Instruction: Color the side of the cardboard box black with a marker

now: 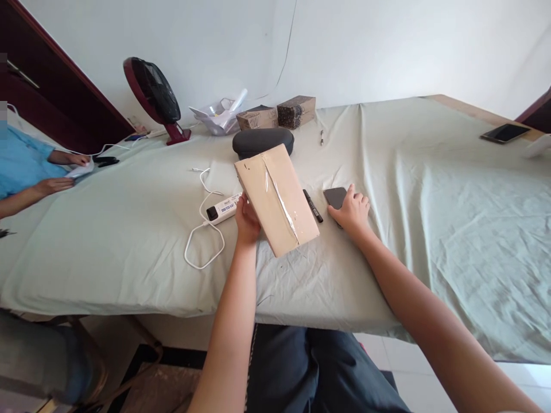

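Note:
My left hand point(247, 221) grips a cardboard box point(278, 198) by its left side, holding it tilted above the table; its fingers are partly hidden behind the box. A strip of shiny tape runs along the box's top face. On the right, my right hand point(353, 211) lies over a dark smartphone point(334, 197) on the cloth, thumb and fingers apart around its right part. Between box and phone lies a black marker point(313, 206). Behind the box sits a black zip case point(263, 141). A white power strip point(226, 209) is partly covered by my left hand and the box.
A white cable point(203, 268) loops beside the power strip. Farther back stand a fan point(157, 97), a clear plastic basket point(219, 119) and two brown boxes point(297, 112). Another phone point(504, 133) lies at far right. At left, a person in a blue sleeve point(23, 163) handles something white.

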The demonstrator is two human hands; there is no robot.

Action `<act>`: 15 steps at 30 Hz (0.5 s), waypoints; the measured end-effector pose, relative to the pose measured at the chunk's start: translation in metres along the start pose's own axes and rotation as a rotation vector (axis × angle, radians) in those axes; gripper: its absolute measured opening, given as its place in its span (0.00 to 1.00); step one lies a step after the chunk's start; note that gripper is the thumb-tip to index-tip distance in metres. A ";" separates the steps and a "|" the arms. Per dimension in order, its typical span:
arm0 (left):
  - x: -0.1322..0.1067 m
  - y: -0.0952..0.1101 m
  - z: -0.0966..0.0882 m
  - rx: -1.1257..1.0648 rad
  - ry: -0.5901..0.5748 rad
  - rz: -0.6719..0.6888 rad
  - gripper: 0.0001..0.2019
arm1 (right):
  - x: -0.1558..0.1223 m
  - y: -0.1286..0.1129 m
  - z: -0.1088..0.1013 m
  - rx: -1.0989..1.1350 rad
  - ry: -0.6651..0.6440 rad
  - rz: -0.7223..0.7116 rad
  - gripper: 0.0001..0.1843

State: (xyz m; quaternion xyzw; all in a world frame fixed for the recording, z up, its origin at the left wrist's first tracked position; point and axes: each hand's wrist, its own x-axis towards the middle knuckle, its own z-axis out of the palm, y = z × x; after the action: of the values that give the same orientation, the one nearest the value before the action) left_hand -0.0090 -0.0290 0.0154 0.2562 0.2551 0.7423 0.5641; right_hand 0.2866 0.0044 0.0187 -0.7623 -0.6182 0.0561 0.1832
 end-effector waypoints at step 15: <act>0.000 0.001 0.001 0.019 -0.010 0.038 0.17 | -0.004 0.004 0.002 0.215 0.185 -0.184 0.43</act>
State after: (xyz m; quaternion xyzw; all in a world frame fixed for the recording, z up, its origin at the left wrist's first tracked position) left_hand -0.0092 -0.0291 0.0170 0.2701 0.2544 0.7492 0.5487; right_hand 0.2884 0.0009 0.0147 -0.6803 -0.6563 0.0345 0.3245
